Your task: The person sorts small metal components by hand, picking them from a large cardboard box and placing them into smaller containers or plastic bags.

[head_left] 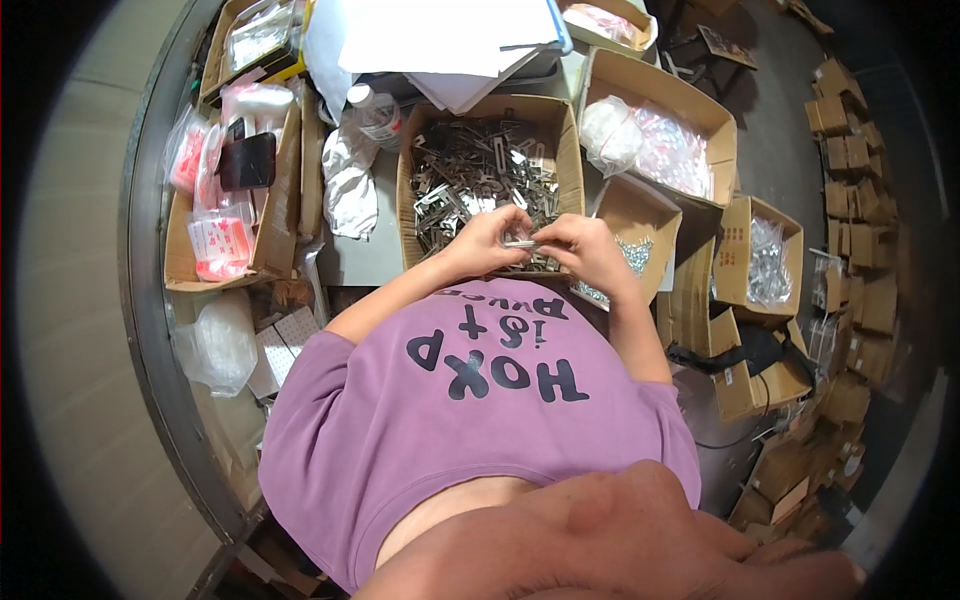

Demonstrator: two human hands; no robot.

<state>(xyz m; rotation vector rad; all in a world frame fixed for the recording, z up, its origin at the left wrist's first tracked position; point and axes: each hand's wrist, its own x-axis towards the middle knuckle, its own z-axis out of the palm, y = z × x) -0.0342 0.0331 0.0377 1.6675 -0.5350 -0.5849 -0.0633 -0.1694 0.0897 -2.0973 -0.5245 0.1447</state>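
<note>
My left hand and my right hand meet over the near edge of a cardboard box filled with flat, slotted metal pieces. Between the fingertips of both hands lies a slim silvery metal piece. My left fingers curl round its left end, while my right thumb and fingers pinch the other end. Whether it is one piece or a few stacked together is too small to tell. Right of the box, beside my right hand, a shallow carton holds small shiny metal parts.
A capped plastic bottle and a white cloth sit left of the metal-filled box. Papers lie behind it. Cartons with bagged goods stand at the right. Another carton at the left carries a dark phone-like object.
</note>
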